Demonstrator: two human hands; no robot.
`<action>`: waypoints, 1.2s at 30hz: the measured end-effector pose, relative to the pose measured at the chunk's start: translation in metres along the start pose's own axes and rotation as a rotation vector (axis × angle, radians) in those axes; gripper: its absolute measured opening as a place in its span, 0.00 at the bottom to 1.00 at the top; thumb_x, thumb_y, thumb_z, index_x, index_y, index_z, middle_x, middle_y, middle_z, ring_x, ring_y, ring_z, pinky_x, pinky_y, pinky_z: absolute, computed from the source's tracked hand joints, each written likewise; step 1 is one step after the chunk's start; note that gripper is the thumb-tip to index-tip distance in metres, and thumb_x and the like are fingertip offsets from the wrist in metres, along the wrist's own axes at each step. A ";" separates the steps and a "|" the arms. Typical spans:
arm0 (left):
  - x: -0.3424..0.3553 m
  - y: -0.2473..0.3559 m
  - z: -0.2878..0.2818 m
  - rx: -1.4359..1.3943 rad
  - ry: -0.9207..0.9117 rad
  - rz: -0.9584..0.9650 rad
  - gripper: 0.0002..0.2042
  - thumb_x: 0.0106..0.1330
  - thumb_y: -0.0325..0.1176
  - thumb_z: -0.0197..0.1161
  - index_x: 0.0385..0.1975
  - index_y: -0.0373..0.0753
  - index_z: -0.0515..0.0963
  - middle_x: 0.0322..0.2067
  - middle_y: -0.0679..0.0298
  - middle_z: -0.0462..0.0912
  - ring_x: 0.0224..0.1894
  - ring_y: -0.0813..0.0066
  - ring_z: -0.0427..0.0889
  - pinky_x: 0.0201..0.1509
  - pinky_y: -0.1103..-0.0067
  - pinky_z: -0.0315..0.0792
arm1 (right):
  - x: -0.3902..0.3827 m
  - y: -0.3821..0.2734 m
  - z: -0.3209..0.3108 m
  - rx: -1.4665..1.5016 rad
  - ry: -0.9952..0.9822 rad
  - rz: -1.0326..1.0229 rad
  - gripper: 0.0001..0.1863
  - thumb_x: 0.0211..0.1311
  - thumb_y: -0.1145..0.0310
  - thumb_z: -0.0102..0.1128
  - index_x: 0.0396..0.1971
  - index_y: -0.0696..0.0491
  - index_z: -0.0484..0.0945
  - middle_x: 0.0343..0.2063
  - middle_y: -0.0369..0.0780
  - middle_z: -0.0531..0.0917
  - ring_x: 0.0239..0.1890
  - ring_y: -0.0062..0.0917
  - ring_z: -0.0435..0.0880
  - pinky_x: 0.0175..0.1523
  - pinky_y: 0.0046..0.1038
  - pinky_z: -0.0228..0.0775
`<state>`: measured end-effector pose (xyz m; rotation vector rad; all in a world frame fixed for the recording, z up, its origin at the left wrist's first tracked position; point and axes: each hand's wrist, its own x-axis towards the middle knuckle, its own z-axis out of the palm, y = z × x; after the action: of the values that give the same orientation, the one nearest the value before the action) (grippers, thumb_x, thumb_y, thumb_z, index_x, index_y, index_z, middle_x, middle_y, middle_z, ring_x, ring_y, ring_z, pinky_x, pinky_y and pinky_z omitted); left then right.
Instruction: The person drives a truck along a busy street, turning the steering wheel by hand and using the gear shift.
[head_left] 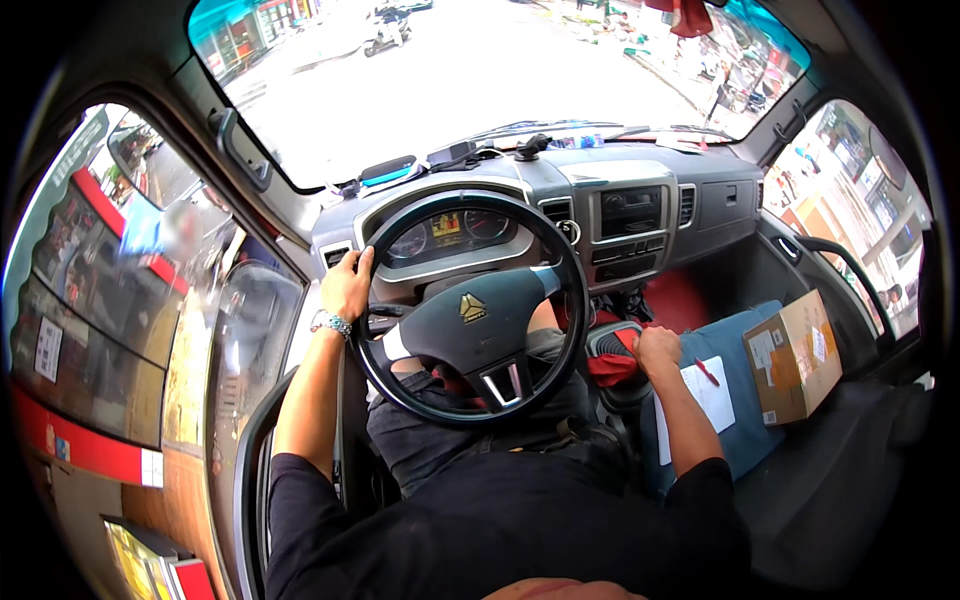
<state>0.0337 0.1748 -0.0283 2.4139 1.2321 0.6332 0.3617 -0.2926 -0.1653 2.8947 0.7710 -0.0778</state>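
My left hand (347,287) is closed round the left side of the black steering wheel (577,310), with a metal watch (331,322) on its wrist. To the right of the wheel, my right hand (657,350) is wrapped over the top of the gear lever, whose knob is hidden under the fingers. A ribbed dark boot (612,340) and a red cloth (610,370) sit just left of that hand. Below the right wrist, white paper (708,392) with a red pen (707,371) on it lies on the blue-grey passenger seat (735,335).
A cardboard box (795,360) stands on the passenger seat. The dashboard (650,170) carries a phone-like blue item (388,176) and small objects. Through the windscreen, a motorbike rider (388,30) shows on the bright street. A red-trimmed shopfront (90,440) is close outside the left window.
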 end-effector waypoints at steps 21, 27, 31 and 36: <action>0.106 0.119 0.066 0.461 -0.129 0.151 0.36 0.81 0.58 0.29 0.47 0.40 0.86 0.48 0.48 0.88 0.54 0.48 0.85 0.61 0.58 0.76 | 0.008 -0.003 -0.006 0.037 -0.001 -0.009 0.25 0.65 0.46 0.61 0.32 0.55 0.91 0.34 0.50 0.90 0.40 0.42 0.91 0.47 0.40 0.83; 0.106 0.172 0.103 0.439 -0.115 0.240 0.34 0.81 0.59 0.31 0.49 0.45 0.87 0.49 0.52 0.88 0.54 0.53 0.85 0.59 0.53 0.72 | 0.006 -0.004 -0.008 -0.008 -0.018 0.016 0.22 0.66 0.47 0.62 0.35 0.52 0.91 0.36 0.48 0.91 0.41 0.41 0.91 0.47 0.39 0.83; 0.096 0.198 0.126 0.368 -0.044 0.388 0.29 0.80 0.57 0.40 0.42 0.46 0.89 0.40 0.56 0.90 0.46 0.54 0.87 0.54 0.54 0.70 | 0.008 -0.008 -0.013 -0.004 -0.028 0.044 0.22 0.66 0.47 0.62 0.36 0.52 0.91 0.37 0.47 0.91 0.42 0.41 0.92 0.47 0.38 0.83; 0.063 0.235 0.148 0.320 -0.023 0.634 0.26 0.78 0.52 0.45 0.38 0.42 0.88 0.42 0.58 0.89 0.51 0.60 0.82 0.57 0.60 0.64 | 0.008 -0.009 -0.010 -0.011 -0.036 0.034 0.20 0.67 0.49 0.61 0.36 0.50 0.92 0.38 0.46 0.91 0.42 0.39 0.92 0.47 0.38 0.84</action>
<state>0.3020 0.0803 -0.0208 3.0961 0.5659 0.6012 0.3645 -0.2795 -0.1574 2.8868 0.7140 -0.1210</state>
